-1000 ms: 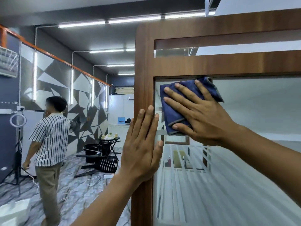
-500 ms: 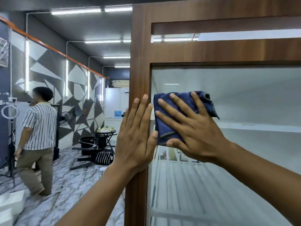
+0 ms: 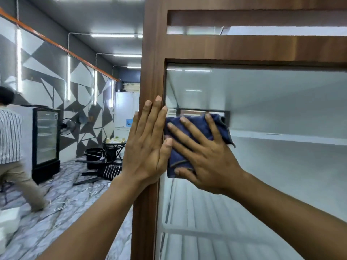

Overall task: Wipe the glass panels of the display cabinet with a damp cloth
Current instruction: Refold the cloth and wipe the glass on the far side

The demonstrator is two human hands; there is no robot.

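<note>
The display cabinet has a brown wooden frame and a large glass panel filling the right of the view. My right hand lies flat with spread fingers on a folded dark blue cloth, pressing it against the glass near the panel's left edge. My left hand rests flat, fingers together, on the frame's vertical post beside the cloth. It holds nothing. A narrow upper glass strip sits above the wooden crossbar.
A person in a striped shirt walks at the far left. A black glass-door fridge stands by the patterned wall, with a fan, a bucket and a small folding table behind. Cables lie on the marbled floor.
My right hand has slid the cloth down the glass from the panel's top edge. My left hand stayed on the post. The person at left has walked further left.
</note>
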